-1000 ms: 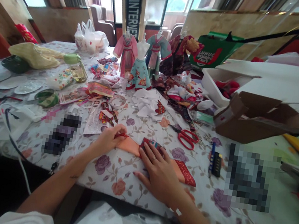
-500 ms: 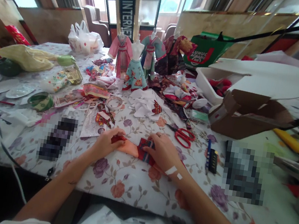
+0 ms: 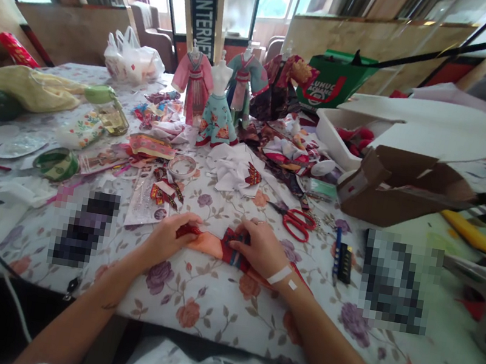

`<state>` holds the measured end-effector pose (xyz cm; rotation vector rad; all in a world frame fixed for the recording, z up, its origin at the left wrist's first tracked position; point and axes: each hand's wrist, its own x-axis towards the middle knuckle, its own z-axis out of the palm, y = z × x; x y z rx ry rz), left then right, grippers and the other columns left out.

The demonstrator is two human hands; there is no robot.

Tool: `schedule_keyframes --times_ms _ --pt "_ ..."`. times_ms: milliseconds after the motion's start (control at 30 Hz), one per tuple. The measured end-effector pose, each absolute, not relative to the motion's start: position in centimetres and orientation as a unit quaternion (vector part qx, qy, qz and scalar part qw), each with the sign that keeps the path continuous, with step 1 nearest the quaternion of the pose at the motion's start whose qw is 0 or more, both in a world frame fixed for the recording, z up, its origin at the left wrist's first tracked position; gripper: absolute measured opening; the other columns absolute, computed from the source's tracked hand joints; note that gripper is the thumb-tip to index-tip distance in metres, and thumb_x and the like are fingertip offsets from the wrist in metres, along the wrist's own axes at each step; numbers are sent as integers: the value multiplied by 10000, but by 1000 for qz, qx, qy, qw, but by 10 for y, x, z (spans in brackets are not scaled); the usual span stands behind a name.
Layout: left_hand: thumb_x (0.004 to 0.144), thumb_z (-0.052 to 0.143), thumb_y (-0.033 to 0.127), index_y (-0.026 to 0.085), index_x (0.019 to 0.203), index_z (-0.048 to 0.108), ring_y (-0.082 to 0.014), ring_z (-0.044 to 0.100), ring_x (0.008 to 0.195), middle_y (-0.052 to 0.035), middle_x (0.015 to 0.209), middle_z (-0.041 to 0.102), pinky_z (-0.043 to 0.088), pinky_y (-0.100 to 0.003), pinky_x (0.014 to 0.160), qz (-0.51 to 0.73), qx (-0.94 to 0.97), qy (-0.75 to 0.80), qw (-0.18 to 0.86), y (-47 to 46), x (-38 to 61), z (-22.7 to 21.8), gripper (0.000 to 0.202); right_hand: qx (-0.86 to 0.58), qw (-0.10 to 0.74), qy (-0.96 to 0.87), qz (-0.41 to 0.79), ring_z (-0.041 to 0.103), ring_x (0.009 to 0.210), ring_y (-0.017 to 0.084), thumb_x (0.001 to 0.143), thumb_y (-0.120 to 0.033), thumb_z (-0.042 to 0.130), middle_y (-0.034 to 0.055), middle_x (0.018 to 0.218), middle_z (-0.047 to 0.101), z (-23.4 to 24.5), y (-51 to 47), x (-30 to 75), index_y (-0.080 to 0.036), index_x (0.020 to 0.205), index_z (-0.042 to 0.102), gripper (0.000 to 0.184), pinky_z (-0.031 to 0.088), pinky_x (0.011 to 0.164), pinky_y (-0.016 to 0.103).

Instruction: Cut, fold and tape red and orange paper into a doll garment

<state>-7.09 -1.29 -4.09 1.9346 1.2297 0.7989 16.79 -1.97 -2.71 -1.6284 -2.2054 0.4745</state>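
Note:
A narrow strip of red and orange fabric [image 3: 208,243] stretches between my hands, just above or on the flowered tablecloth [image 3: 205,305]. My left hand [image 3: 171,237] pinches its red left end, fingers closed. With thumb and fingertips, my right hand [image 3: 260,247] grips the red and blue patterned part, and more of the strip runs out under the wrist. Red-handled scissors [image 3: 298,223] lie beyond my right hand. A roll of clear tape [image 3: 181,166] and a small clear packet [image 3: 145,206] with patterned scraps are past my left hand.
Small dress forms in robes and a blue floral skirt [image 3: 219,120] stand at the back among fabric scraps. A cardboard box [image 3: 398,191] and white tray [image 3: 340,137] are right. A blue pen [image 3: 336,255], a blurred-out dark object [image 3: 85,228] and white cables flank my arms.
The view has shifted slightly. My right fingers have bunched the patterned end of the fabric more, and its flat edge no longer sticks up. Both hands keep hold.

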Motion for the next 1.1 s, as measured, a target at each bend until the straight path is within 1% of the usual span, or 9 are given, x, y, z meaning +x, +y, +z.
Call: schedule_keyframes --times_ms 100,233,333,400,467,533,667,833,1100 --pt "776 575 151 208 1010 611 -177 630 898 -33 958 679 493 -314 836 307 748 478 343 -13 -70 -40 244 -568 192 -782 173 525 787 201 735 -194 704 37 790 601 -24 -22 165 -178 726 589 116 386 671 277" --pt "776 597 179 208 1017 610 -177 627 887 -31 943 681 490 -311 831 308 739 489 346 -13 -70 -40 244 -545 251 -776 196 529 798 193 747 -108 637 17 753 595 -24 -29 163 -190 709 557 121 399 684 273" --pt "768 625 231 206 1028 604 -188 621 902 -40 960 678 486 -325 840 309 735 502 334 -13 -72 -40 262 -541 282 -753 248 558 735 166 750 -108 603 -4 775 619 -26 -34 163 -206 840 540 148 419 659 264" --pt "765 631 251 203 1044 595 -195 620 923 -46 974 678 482 -334 853 314 732 506 330 -13 -74 -39 285 -538 292 -740 278 573 688 151 763 -136 589 -16 797 644 -27 -36 163 -223 990 518 253 432 649 264" --pt "767 625 237 203 1072 585 -196 619 947 -50 995 679 474 -338 876 317 729 506 335 -13 -76 -38 309 -542 293 -736 280 570 637 142 775 -164 573 -16 804 655 -27 -37 164 -234 1097 492 340 434 621 260" --pt "776 608 211 205 1090 583 -193 620 956 -50 1011 678 473 -335 881 319 724 505 345 -14 -78 -37 315 -549 291 -738 265 562 602 138 776 -180 561 -8 806 655 -27 -37 164 -234 1133 493 367 430 594 257" --pt "806 555 178 197 1075 595 -179 634 898 -48 977 684 490 -309 828 328 717 509 346 -13 -77 -37 272 -549 281 -744 257 558 600 142 778 -175 546 -2 794 642 -30 -36 165 -227 1157 499 386 431 593 258" --pt "800 561 171 189 1028 599 -171 634 855 -43 934 681 492 -296 802 327 731 522 294 -11 -72 -37 233 -563 262 -743 250 574 653 162 784 -197 552 25 848 645 -36 -33 165 -205 1175 501 394 439 636 279" --pt "830 519 170 188 1030 595 -178 640 891 -54 957 677 494 -303 832 330 740 517 276 -10 -73 -43 214 -575 251 -736 253 572 667 170 791 -193 538 39 871 647 -35 -31 164 -193 1198 497 409 426 643 277"
